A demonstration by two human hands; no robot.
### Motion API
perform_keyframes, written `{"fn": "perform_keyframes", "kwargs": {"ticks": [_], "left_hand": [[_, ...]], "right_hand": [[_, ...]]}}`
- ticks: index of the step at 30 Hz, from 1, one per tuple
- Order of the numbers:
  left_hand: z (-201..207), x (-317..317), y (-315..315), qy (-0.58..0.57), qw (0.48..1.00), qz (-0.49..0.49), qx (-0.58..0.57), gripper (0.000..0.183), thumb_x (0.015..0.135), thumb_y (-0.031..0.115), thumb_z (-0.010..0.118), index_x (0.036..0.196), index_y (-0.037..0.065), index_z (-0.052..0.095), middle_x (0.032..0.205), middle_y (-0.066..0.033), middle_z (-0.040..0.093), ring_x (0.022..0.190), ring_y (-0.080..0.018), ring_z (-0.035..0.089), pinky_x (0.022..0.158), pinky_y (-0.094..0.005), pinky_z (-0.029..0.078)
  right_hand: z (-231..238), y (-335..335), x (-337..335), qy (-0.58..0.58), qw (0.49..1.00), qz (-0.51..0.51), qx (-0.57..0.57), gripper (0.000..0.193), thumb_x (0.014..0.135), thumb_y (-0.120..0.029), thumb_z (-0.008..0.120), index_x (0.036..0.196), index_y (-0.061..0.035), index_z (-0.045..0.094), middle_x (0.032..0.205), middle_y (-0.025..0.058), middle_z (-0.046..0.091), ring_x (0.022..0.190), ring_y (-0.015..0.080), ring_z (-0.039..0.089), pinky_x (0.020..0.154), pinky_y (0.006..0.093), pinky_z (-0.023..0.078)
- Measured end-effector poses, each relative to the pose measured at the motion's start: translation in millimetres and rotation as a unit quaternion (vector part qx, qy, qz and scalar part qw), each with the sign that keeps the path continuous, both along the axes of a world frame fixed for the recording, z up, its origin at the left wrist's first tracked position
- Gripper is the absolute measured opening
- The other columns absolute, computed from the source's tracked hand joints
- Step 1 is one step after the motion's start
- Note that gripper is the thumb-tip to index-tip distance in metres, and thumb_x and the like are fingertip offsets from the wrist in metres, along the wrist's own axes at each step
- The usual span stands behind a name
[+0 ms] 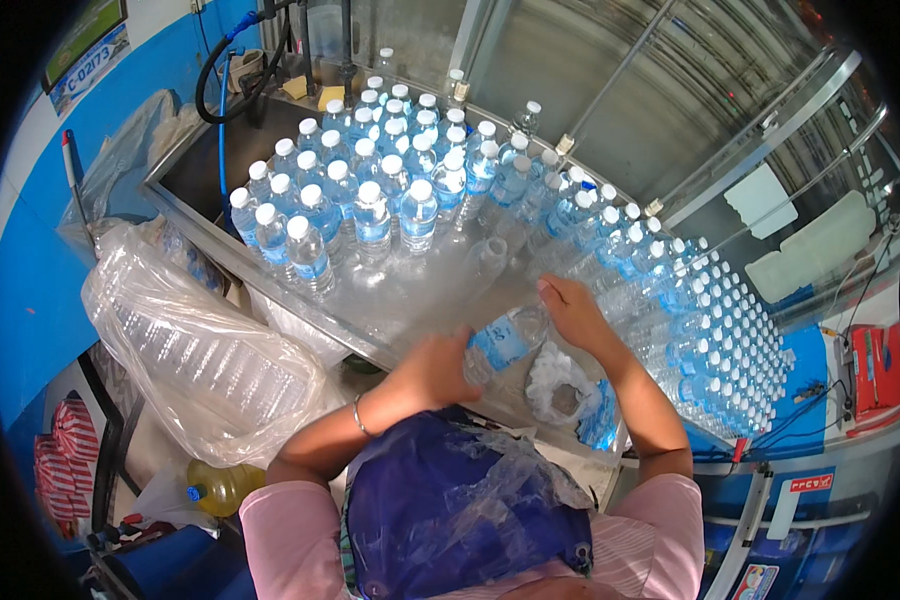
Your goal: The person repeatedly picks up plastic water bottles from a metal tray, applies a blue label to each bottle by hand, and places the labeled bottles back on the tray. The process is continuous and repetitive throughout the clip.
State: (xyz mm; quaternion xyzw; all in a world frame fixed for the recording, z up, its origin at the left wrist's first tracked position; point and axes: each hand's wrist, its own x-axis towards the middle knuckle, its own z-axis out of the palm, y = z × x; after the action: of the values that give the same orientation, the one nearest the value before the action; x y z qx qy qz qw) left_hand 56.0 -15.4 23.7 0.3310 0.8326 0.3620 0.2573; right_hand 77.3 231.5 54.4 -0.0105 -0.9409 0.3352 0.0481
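Note:
A clear plastic water bottle (503,341) with a blue label lies tilted between my hands, above the metal table's near edge. My left hand (438,368), smeared by motion, is closed round its lower end. By the bottle's neck, my right hand (573,312) has its fingers pinched together; whatever they hold is hidden. Just below the right hand sits a crumpled whitish plastic heap (558,384), with a blue printed film bundle (599,418) beside it. Ahead of my hands stands a clear bottle without a visible cap (487,257).
Several capped, labelled bottles (371,215) crowd the metal table (355,310) at the far left. Dense rows of capped bottles (715,340) fill the right side. A big clear bag of bottles (200,350) lies left of the table. A blue apron (450,510) covers my lap.

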Motion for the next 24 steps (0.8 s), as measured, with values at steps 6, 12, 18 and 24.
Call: {"fn": "perform_keyframes", "kwargs": {"ticks": [6, 12, 18, 24], "left_hand": [[-17, -5, -26, 0.021, 0.988, 0.069, 0.133, 0.070, 0.062, 0.028, 0.083, 0.117, -0.003, 0.053, 0.091, -0.0276, 0.066, 0.090, -0.0438, 0.064, 0.079, -0.0487, 0.050], [-93, -33, -66, 0.136, 0.944, 0.285, 0.090, 0.059, 0.075, 0.022, 0.077, 0.125, 0.001, 0.052, 0.098, -0.0251, 0.067, 0.081, -0.0403, 0.067, 0.069, -0.0438, 0.053], [-145, -38, -98, -0.248, 0.831, 0.384, 0.318, 0.032, 0.100, 0.022, 0.048, 0.127, 0.005, 0.055, 0.117, -0.0092, 0.064, 0.097, -0.0224, 0.065, 0.079, -0.0354, 0.052], [-167, -62, -84, -0.171, 0.815, 0.396, 0.388, 0.036, 0.102, 0.022, 0.044, 0.131, 0.006, 0.056, 0.146, -0.0163, 0.044, 0.135, -0.0254, 0.040, 0.109, -0.0354, 0.030]], "right_hand": [[30, -32, -12, 0.050, 0.993, 0.109, -0.013, 0.027, 0.094, -0.033, 0.054, 0.088, -0.0063, 0.056, 0.066, 0.0115, 0.054, 0.057, 0.0253, 0.053, 0.056, 0.0360, 0.043], [8, -110, -82, 0.216, 0.938, 0.223, 0.153, 0.030, 0.089, -0.035, 0.063, 0.085, -0.0069, 0.053, 0.069, 0.0128, 0.060, 0.066, 0.0326, 0.063, 0.058, 0.0435, 0.048], [-23, -166, -158, 0.277, 0.917, 0.226, 0.178, 0.029, 0.083, -0.031, 0.071, 0.086, -0.0070, 0.053, 0.068, 0.0120, 0.060, 0.067, 0.0318, 0.063, 0.057, 0.0407, 0.050], [-43, -199, -193, 0.300, 0.908, 0.229, 0.182, 0.031, 0.082, -0.031, 0.072, 0.089, -0.0055, 0.055, 0.070, 0.0134, 0.061, 0.068, 0.0340, 0.063, 0.062, 0.0426, 0.050]]}}
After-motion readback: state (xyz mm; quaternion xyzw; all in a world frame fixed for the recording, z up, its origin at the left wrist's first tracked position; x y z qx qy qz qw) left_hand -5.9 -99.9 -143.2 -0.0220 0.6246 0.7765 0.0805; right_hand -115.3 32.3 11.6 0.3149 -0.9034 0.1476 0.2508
